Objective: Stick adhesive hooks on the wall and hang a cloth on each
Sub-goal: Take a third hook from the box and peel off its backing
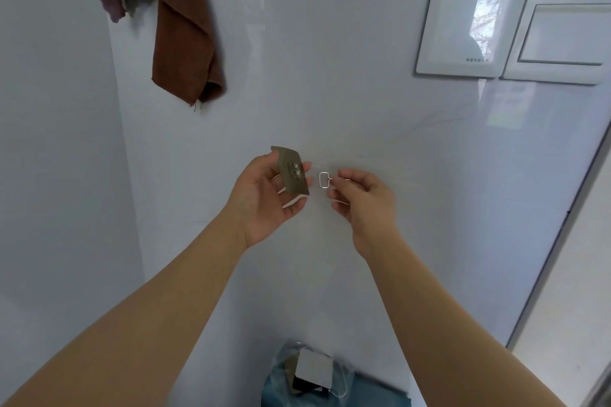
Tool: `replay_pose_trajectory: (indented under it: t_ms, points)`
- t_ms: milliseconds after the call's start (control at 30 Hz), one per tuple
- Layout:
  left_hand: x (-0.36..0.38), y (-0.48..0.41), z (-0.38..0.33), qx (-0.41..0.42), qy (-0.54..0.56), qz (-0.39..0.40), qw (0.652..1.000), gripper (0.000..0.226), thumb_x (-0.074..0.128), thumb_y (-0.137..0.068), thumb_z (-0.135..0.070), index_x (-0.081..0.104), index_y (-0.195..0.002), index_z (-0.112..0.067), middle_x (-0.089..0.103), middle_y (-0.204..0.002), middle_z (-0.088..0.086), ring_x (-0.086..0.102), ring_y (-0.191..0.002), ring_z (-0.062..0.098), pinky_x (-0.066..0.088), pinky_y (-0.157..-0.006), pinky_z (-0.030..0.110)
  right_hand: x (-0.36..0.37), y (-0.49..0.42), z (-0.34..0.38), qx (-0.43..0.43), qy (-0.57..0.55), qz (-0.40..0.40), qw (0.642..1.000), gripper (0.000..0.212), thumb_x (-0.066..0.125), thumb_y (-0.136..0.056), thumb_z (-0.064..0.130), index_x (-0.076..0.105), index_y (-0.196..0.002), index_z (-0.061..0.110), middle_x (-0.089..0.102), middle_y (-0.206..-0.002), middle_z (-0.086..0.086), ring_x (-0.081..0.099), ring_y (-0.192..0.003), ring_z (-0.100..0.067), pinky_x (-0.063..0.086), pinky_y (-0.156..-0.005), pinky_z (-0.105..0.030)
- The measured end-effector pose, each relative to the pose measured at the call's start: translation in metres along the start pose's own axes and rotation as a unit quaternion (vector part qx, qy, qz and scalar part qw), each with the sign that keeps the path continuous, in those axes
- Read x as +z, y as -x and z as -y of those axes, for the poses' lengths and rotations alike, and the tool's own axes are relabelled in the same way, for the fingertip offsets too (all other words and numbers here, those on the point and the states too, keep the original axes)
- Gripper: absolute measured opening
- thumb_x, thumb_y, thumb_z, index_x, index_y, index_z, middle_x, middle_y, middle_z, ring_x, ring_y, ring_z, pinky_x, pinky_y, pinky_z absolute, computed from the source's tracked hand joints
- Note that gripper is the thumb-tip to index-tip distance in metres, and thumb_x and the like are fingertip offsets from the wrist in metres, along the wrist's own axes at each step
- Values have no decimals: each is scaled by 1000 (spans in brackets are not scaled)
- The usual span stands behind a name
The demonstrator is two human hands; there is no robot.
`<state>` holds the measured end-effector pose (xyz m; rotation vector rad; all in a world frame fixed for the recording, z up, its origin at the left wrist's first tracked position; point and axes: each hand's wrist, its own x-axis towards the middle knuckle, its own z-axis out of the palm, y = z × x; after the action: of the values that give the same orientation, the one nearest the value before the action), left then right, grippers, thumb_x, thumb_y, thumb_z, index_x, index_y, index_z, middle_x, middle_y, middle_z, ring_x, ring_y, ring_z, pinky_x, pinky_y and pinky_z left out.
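My left hand (264, 198) holds an adhesive hook plate (292, 172) upright between thumb and curled fingers. My right hand (363, 198) pinches a small wire hook (324, 180) just beside it. Both are near the wall (330, 92). A brown cloth (185, 26) hangs upper left; spare plates (310, 370) lie below.

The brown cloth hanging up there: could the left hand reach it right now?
Probably yes: bare wall lies between the left hand and the brown cloth, but that hand holds a hook plate.
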<state>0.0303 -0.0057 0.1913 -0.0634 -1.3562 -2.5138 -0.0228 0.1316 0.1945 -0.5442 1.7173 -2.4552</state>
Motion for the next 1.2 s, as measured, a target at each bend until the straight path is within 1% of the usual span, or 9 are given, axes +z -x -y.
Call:
replay_pose_trajectory:
  t_ms: [100,200,267,367,567,800,967,1100,1200]
  points:
    - [2,-2,3,22,-40,-22,999,21,51,-87,-31,60,-99,-17,68,-103,1,62,-88,19,46,-79,33,3,1,4,-1,-22,25,999,15,62,-85,2,59,-79,15,63,-68,1,61,-57,-6,50,-57,-18]
    - [5,-3,7,28,-59,-33,997,13,50,-91,-28,58,-94,-18,66,-96,0,61,-85,17,47,-80,32,9,4,5,-15,-27,56,998,14,63,-84,0,58,-81,14,67,-68,-1,65,-62,-7,53,-60,-18]
    - [7,-4,7,28,-64,-32,997,11,51,-90,-27,58,-92,-18,65,-96,0,60,-87,18,48,-83,34,12,4,5,-27,-14,59,998,15,65,-83,1,58,-80,14,66,-71,-3,64,-64,-9,54,-62,-17]
    - [7,-5,7,31,-66,-23,997,11,52,-90,-25,59,-92,-18,67,-95,0,62,-86,19,50,-84,36,14,2,4,-42,11,44,998,16,66,-82,1,58,-78,14,64,-71,-4,63,-58,-4,54,-62,-15]
    - [5,-5,7,28,-80,-13,996,11,53,-90,-24,59,-92,-15,67,-92,1,63,-84,19,52,-83,36,16,1,4,-54,25,38,997,17,64,-82,-2,58,-77,13,64,-72,-7,62,-58,-8,55,-64,-19]
    - [5,-6,9,31,-82,-18,996,10,53,-91,-23,58,-92,-14,65,-98,3,62,-87,20,51,-88,38,17,0,1,-74,64,29,995,16,68,-80,1,58,-79,14,63,-71,-4,64,-55,-5,56,-74,-30]
    - [3,-7,9,27,-76,-22,997,11,55,-90,-25,59,-92,-14,66,-94,2,63,-90,21,54,-83,36,16,-1,0,-80,84,32,993,17,65,-83,4,57,-79,19,63,-70,0,61,-58,-7,54,-66,-23]
    - [3,-8,8,36,-76,-43,996,11,55,-90,-24,61,-85,-17,68,-85,0,63,-83,18,53,-84,37,14,-3,-4,-88,141,60,984,18,61,-87,8,57,-81,24,65,-74,5,64,-66,-4,52,-65,-17]
    - [1,-9,8,39,-90,-51,994,11,55,-90,-25,62,-85,-18,69,-85,-2,64,-86,18,52,-83,36,13,-3,-6,-109,161,55,979,19,59,-88,7,58,-78,24,66,-72,7,64,-58,4,50,-59,-13]
